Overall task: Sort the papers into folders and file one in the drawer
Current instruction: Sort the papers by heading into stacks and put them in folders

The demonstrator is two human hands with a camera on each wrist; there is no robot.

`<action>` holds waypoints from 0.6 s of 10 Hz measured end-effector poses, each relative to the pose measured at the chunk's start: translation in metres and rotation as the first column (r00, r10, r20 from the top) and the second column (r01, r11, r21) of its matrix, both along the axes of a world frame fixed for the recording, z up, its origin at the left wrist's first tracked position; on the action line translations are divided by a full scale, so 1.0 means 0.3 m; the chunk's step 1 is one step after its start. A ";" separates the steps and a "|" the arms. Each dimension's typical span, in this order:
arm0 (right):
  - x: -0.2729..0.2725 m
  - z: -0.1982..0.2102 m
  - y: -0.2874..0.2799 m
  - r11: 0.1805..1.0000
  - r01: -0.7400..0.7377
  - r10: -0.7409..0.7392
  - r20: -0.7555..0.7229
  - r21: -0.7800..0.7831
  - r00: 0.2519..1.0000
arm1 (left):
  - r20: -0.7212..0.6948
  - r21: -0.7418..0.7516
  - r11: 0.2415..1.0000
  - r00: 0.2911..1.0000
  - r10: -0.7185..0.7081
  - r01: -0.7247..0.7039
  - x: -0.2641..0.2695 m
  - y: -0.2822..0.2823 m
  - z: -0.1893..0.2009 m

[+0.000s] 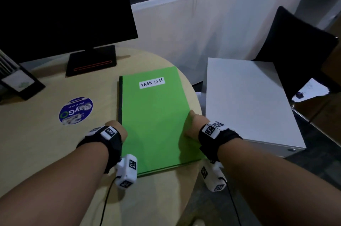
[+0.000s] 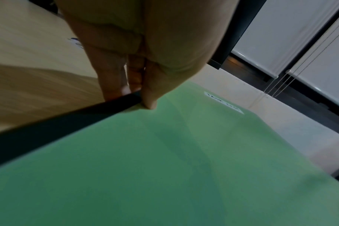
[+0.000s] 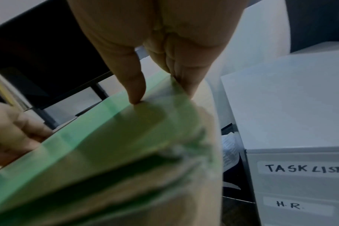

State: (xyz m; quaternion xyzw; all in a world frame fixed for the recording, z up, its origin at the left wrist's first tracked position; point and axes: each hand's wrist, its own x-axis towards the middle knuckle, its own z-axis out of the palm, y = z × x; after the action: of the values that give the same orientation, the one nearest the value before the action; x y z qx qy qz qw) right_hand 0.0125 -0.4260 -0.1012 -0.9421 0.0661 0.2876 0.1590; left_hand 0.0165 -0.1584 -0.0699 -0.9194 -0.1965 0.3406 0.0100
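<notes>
At the bottom of the head view, the green folder labelled TASK LIST is pinched at its dark spine by the left hand and at its open edge by the right hand, low centre on the desk. Filing appears under way; next, the matching drawer of the white cabinet, right of frame, must be opened.

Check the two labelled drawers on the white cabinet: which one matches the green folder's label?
The upper drawer, marked TASK LIST like the green folder; the lower drawer reads H.R.

monitor blocks rear | bare desk left; cabinet close right
</notes>
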 end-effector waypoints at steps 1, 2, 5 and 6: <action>-0.080 0.130 0.012 0.991 0.006 -0.001 -0.037 0.132 0.999 | 0.195 -0.030 0.999 0.980 0.034 -0.029 -0.038 -0.028 0.038; -0.117 0.160 -0.002 0.979 0.046 -0.043 -0.019 0.197 0.999 | 0.204 -0.027 0.996 0.975 0.093 -0.089 -0.037 -0.027 0.028; -0.135 0.139 -0.009 0.964 -0.015 0.011 0.016 0.267 1.000 | 0.115 0.106 0.994 0.993 0.000 -0.013 -0.022 -0.030 0.047; -0.137 0.134 -0.013 0.956 -0.024 0.017 0.026 0.291 0.999 | 0.097 0.115 0.993 0.995 -0.020 0.009 -0.035 -0.043 0.065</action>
State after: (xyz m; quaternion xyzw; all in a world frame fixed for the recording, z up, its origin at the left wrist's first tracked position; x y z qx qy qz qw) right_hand -0.0287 -0.4299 -0.0609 -0.9124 0.0112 0.2848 0.2936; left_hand 0.0061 -0.1713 -0.0505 -0.9342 -0.2094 0.2833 0.0556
